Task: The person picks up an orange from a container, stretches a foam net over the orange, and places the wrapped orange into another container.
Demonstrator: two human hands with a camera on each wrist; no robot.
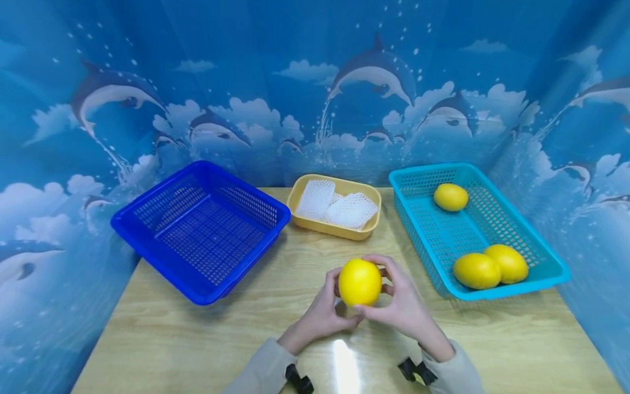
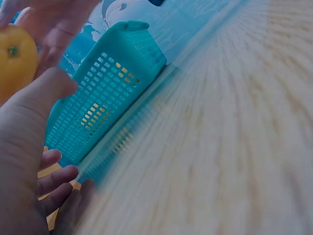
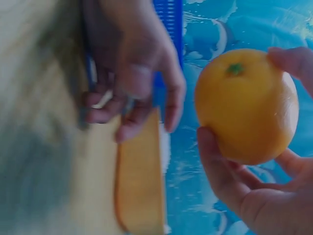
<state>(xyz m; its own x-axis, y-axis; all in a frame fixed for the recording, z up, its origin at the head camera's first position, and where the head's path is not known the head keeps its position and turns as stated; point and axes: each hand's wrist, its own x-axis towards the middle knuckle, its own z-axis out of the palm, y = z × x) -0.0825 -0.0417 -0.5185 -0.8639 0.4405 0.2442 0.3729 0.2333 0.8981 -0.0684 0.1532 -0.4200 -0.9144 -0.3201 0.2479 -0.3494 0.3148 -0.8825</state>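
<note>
An orange (image 1: 360,282) is held up over the front middle of the table by my right hand (image 1: 406,306). In the right wrist view, thumb and fingers grip the orange (image 3: 247,107) from opposite sides, its green stem mark showing. Close by on its left is my left hand (image 1: 320,312), overlapping the fruit's edge in the head view. The right wrist view shows a gap between that left hand (image 3: 137,63) and the orange, with the left fingers loosely spread and nothing in them.
At the left stands a blue basket (image 1: 199,293). A small yellow tray (image 1: 322,225) at the back middle holds white foam net sleeves (image 1: 351,210). On the right, a teal basket (image 1: 418,230) contains three yellow-orange fruits (image 1: 476,271). A dolphin-print curtain (image 1: 295,71) hangs behind the table.
</note>
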